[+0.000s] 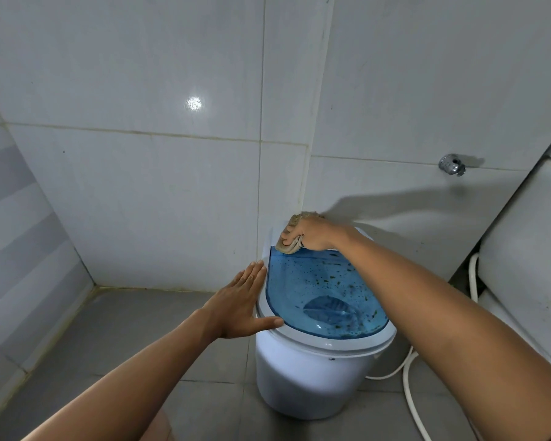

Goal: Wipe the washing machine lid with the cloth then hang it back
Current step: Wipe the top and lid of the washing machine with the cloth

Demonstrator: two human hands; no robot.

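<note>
A small white washing machine [303, 377] stands on the grey floor by the tiled wall. Its translucent blue lid [315, 291] is down and speckled with dark spots. My right hand [312, 233] grips a bunched beige cloth [288, 243] and presses it on the white back part of the top, just behind the blue lid. My left hand [242, 303] lies flat with fingers apart against the machine's left rim, thumb resting on the front-left edge. Part of the cloth is hidden under my right hand.
A chrome tap [452, 165] sticks out of the wall at the right. A white toilet [528, 259] stands at the far right, close to the machine. A white hose [411, 386] runs over the floor between them. Tiled walls meet in a corner at the left.
</note>
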